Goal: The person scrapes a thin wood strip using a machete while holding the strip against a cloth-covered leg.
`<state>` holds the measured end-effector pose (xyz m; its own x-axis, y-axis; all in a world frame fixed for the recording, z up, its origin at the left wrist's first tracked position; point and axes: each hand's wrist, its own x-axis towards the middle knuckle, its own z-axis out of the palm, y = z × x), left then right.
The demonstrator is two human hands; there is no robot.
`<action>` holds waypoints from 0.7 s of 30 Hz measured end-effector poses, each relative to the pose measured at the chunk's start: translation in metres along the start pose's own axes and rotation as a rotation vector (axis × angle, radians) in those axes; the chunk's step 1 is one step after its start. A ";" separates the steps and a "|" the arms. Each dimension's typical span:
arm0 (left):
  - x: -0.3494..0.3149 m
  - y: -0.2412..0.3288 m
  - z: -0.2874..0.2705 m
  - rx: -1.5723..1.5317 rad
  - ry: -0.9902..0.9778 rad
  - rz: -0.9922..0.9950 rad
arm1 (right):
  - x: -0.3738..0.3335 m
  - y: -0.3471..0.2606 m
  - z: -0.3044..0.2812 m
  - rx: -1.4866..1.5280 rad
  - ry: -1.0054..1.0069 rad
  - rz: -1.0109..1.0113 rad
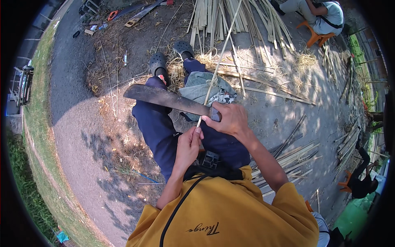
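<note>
My right hand (231,119) is wrapped round the handle of a machete (166,99), whose broad dark blade points left across my thighs. Its edge near the handle meets a long thin bamboo strip (224,49), which runs from my lap away to the far side. Close to my body, my left hand (189,144) pinches the near end of that strip between thumb and fingers, just below the blade. Under the strip, a grey-green cloth (201,87) lies over my leg. The handle is mostly hidden by my right hand.
A large bundle of bamboo strips (218,18) lies on the ground ahead, with more strips (292,160) at my right. Curly shavings (305,61) litter the ground. Handsaws (144,13) lie at the far left. A person sits on an orange stool (316,36) at far right; another sits further right.
</note>
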<state>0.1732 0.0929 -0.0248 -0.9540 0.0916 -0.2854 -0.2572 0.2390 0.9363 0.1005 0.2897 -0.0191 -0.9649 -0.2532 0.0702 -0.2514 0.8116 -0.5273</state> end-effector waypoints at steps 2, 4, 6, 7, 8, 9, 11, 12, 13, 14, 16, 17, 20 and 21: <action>-0.016 -0.003 -0.004 -0.112 -0.047 -0.160 | 0.002 0.001 -0.002 0.039 -0.023 0.058; -0.015 0.000 -0.003 -0.105 -0.052 -0.158 | 0.002 0.001 -0.002 0.085 -0.052 0.106; -0.011 0.005 -0.004 -0.099 -0.045 -0.158 | 0.003 0.000 -0.002 0.085 -0.046 0.113; -0.005 0.007 -0.003 -0.060 -0.036 -0.103 | 0.001 -0.001 -0.001 0.084 -0.047 0.111; -0.001 0.008 -0.003 -0.022 -0.026 -0.047 | -0.002 -0.003 0.000 0.062 -0.023 0.068; -0.002 0.007 -0.004 -0.023 -0.024 -0.046 | -0.003 -0.005 0.001 0.040 0.000 0.024; -0.007 0.003 -0.003 0.047 -0.006 -0.007 | 0.000 -0.001 -0.001 0.023 -0.016 0.055; -0.013 0.002 -0.003 0.046 -0.007 -0.004 | 0.002 0.001 -0.001 0.009 -0.035 0.085; -0.023 0.004 -0.005 0.036 -0.001 -0.022 | 0.002 0.005 0.000 0.010 -0.036 0.086; -0.029 0.005 -0.005 0.025 0.005 -0.039 | 0.003 0.010 0.002 0.041 0.003 0.084; -0.029 0.004 -0.004 0.052 0.005 -0.036 | 0.002 0.012 0.003 0.074 0.037 0.077; -0.028 0.005 -0.004 0.078 0.006 -0.031 | 0.002 0.010 0.002 0.086 0.022 0.081; -0.020 0.009 -0.003 0.133 0.042 -0.015 | -0.002 -0.001 0.000 0.069 0.006 0.056; -0.019 0.008 -0.002 0.131 0.045 -0.013 | -0.003 -0.003 -0.001 0.043 0.003 0.031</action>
<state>0.1891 0.0908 -0.0113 -0.9575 0.0448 -0.2851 -0.2500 0.3647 0.8969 0.1041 0.2881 -0.0170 -0.9723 -0.2267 0.0560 -0.2181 0.7954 -0.5654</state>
